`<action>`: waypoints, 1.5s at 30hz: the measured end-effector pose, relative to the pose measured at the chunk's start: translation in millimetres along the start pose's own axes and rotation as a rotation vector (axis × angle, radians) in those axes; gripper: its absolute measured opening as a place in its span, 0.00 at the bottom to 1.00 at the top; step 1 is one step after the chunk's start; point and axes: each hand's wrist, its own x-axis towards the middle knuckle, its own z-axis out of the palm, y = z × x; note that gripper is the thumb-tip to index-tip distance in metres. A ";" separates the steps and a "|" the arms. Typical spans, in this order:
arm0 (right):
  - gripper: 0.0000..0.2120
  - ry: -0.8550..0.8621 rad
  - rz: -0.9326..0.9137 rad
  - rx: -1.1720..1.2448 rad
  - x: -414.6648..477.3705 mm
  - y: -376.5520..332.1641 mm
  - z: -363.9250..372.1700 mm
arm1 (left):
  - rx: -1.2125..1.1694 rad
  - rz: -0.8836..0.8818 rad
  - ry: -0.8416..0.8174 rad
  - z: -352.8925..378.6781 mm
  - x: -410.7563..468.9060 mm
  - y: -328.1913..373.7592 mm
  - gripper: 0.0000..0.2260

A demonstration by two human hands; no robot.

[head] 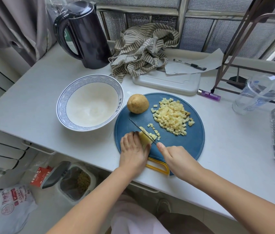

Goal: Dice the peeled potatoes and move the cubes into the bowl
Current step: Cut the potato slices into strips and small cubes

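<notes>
Lower centre: left hand (134, 149) curls over a part-diced potato piece (144, 140) on the blue cutting board (187, 146) | right hand (175, 157) grips a knife (141, 130), blade on the piece | mid-frame: cubes (172, 115) heaped, whole potato (138, 103) at the board's upper left | bowl (76, 88) just left of the board.

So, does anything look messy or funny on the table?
A little. The striped cloth lies crumpled in a heap, spilling onto the white tray. A purple lighter lies right beside the blue cutting board. Nothing looks spilled or broken.
</notes>
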 end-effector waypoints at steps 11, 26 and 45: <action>0.24 -0.049 0.063 0.032 5.3 -7.2 2.1 | -0.084 -0.004 -0.018 -1.4 0.3 0.1 0.24; 0.28 -0.039 0.053 0.003 24.3 -6.7 12.3 | -0.025 0.016 0.031 3.2 0.7 -2.0 0.25; 0.28 -0.046 0.014 0.166 3.1 7.4 -2.5 | -0.164 -0.038 -0.129 -19.6 2.0 -4.0 0.38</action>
